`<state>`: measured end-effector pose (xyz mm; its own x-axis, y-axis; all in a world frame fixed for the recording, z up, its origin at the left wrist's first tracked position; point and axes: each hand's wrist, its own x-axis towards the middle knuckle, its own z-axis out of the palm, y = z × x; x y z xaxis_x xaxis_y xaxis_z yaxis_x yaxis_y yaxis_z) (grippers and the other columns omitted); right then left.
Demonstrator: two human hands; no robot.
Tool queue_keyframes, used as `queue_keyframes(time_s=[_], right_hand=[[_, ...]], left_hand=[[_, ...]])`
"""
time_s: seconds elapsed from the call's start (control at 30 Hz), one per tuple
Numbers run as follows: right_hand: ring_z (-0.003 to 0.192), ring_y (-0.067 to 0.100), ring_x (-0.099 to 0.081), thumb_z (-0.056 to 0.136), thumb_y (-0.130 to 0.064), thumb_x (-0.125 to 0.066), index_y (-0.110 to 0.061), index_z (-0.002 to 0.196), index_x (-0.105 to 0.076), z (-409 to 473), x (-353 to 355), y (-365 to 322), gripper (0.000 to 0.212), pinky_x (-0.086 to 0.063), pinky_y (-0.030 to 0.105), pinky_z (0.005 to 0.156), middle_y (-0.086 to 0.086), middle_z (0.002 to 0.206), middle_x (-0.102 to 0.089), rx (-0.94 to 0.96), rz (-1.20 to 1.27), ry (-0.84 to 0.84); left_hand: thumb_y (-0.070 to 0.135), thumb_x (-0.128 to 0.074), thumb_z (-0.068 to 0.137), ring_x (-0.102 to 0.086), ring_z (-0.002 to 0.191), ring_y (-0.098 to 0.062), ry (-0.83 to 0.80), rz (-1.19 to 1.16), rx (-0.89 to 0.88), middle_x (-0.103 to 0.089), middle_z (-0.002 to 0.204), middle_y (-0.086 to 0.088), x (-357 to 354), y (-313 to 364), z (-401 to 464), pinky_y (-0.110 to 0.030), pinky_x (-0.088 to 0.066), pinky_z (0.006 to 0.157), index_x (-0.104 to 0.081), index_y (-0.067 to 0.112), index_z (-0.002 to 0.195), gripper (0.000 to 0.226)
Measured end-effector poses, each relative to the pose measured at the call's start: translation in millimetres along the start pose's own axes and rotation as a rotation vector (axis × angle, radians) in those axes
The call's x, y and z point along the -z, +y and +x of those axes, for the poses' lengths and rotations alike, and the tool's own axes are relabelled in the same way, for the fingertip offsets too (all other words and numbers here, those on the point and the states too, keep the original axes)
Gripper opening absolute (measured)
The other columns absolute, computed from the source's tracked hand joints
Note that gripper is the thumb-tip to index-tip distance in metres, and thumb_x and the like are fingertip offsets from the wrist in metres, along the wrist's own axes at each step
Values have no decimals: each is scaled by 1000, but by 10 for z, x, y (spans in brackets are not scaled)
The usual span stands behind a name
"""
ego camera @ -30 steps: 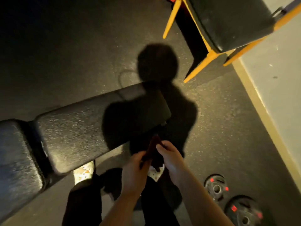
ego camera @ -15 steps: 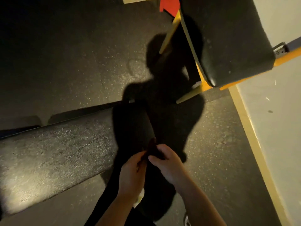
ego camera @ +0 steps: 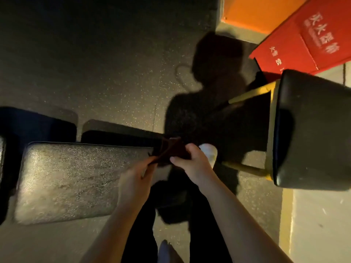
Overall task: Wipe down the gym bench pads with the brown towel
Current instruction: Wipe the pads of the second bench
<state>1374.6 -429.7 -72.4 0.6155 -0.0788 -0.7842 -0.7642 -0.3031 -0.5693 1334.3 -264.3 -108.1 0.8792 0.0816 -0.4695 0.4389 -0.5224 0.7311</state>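
Both hands hold the brown towel point(ego camera: 171, 151) bunched just past the right end edge of the bench pad point(ego camera: 76, 179): the left hand point(ego camera: 135, 177) pinches its lower corner, the right hand point(ego camera: 191, 161) grips its right side. Open speckled floor point(ego camera: 114, 73) lies beyond; a yellow-framed padded bench point(ego camera: 311, 130) stands close on the right.

The dark speckled floor point(ego camera: 98, 76) carries everything; on it stands a bench whose black pad point(ego camera: 72, 179) stretches across the left, with a second pad point(ego camera: 2, 160) just beside it at the left edge. At the right stands a yellow frame point(ego camera: 247, 95) bearing another black pad point(ego camera: 311, 130); behind it, on the floor, lie a red box point(ego camera: 303, 35) and an orange box point(ego camera: 254, 14), near each other; a white shoe point(ego camera: 209, 152) rests on the floor between the two benches.
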Motion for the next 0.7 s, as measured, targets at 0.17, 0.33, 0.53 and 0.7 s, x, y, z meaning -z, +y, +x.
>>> queue_keyframes(time_s=[0.17,0.33,0.53,0.7], right_hand=[[103,15,-61,86,-26,-75,-19,110,-54,657,102,-477,32,-49,30,89,-2,104,-63,73,-262,-127],[87,5,-61,89,-10,-71,-30,118,-48,1397,445,-942,42,-48,10,66,-2,106,-62,68,-246,-486],[92,18,-66,82,-23,-64,-37,89,-56,1864,1122,-1407,18,-53,46,90,-10,86,-66,268,-493,-394],[89,7,-65,86,-9,-65,-40,84,-54,2138,1025,-2090,32,-56,37,85,-14,86,-64,399,-607,-363]], left_hand=[[37,-62,92,-61,64,-14,118,-209,218,-68,77,10,-52,189,414,-32,-45,61,-73,35,93,11],[13,-63,96,-70,82,-17,347,-226,363,-74,88,2,-490,616,996,-46,-56,77,-73,20,103,14],[12,-63,93,-69,81,-17,460,-343,507,-74,87,4,-865,1716,1683,-44,-56,75,-74,21,97,14],[22,-70,92,-68,75,-5,532,-450,446,-72,77,12,-423,1706,1868,-30,-55,73,-72,35,87,14]])
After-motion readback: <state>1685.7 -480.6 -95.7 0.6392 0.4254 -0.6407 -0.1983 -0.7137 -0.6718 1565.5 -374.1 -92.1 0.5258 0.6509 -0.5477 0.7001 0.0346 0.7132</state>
